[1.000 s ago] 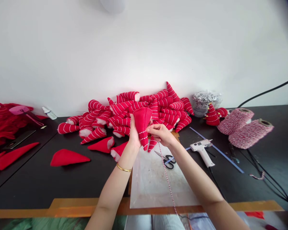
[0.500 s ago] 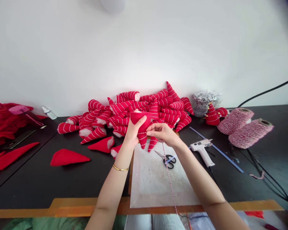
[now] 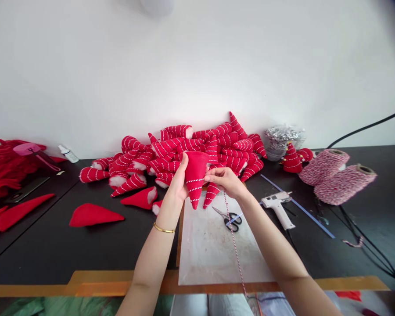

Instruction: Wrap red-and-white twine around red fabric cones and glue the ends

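My left hand grips a red felt cone from its left side, tip pointing down. White-and-red twisted cord winds around the cone's lower part. At the cone's right edge, my right hand pinches the red-and-white cord, which runs from the fingers down over the white board and past the table edge. Behind both hands lies a heap of stuffed red cones wrapped in cord, some with white filling showing. Black-handled scissors rest on the white board below.
A white glue gun lies to the right with a blue stick beside it. Two cord spools stand farther right. Unwrapped red cones and piled red felt are on the left, near a small white bottle.
The cone has been turned in my left hand, and its wide red face now shows. My left thumb has shifted from across its front to its left edge. The right hand still pinches cord.
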`<state>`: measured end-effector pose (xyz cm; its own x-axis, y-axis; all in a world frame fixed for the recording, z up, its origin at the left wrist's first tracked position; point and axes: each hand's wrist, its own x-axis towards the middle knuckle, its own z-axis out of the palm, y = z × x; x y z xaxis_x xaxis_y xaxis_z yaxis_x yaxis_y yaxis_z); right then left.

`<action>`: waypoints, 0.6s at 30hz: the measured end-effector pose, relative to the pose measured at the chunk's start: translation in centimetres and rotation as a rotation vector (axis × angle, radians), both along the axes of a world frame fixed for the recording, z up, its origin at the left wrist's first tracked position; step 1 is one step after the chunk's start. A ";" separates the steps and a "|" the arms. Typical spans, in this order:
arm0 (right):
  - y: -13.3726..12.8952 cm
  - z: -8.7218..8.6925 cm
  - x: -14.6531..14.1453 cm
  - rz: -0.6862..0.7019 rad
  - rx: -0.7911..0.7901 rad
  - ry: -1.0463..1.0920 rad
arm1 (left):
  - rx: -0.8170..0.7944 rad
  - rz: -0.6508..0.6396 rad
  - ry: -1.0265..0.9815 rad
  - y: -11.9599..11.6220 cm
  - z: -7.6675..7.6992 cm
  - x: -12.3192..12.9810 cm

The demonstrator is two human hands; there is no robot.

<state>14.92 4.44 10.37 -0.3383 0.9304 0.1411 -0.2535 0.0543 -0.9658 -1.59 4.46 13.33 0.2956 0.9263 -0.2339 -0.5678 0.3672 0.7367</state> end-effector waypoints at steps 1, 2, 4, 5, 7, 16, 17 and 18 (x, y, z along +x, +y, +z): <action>-0.1 0.1 0.0 -0.007 0.008 -0.001 | -0.003 -0.005 0.001 0.1 -0.1 0.0; -0.1 0.2 0.0 -0.014 0.017 -0.004 | -0.001 -0.006 0.004 0.2 -0.2 -0.1; -0.1 0.3 0.1 -0.026 0.034 -0.004 | 0.012 0.001 0.006 0.4 -0.3 -0.2; -0.1 0.3 0.1 -0.032 0.040 0.001 | 0.019 0.005 0.004 0.4 -0.3 -0.2; -0.1 0.2 0.1 -0.039 0.041 0.007 | 0.026 -0.002 -0.007 0.4 -0.2 -0.2; 0.2 -0.7 -0.1 0.000 -0.084 0.019 | -0.016 0.049 -0.001 0.0 0.2 0.6; 0.3 -0.8 -0.2 0.017 -0.110 0.031 | -0.004 0.055 0.002 0.0 0.0 0.7; 0.3 -0.8 -0.2 0.034 -0.135 0.043 | 0.011 0.059 0.009 0.1 -0.1 0.8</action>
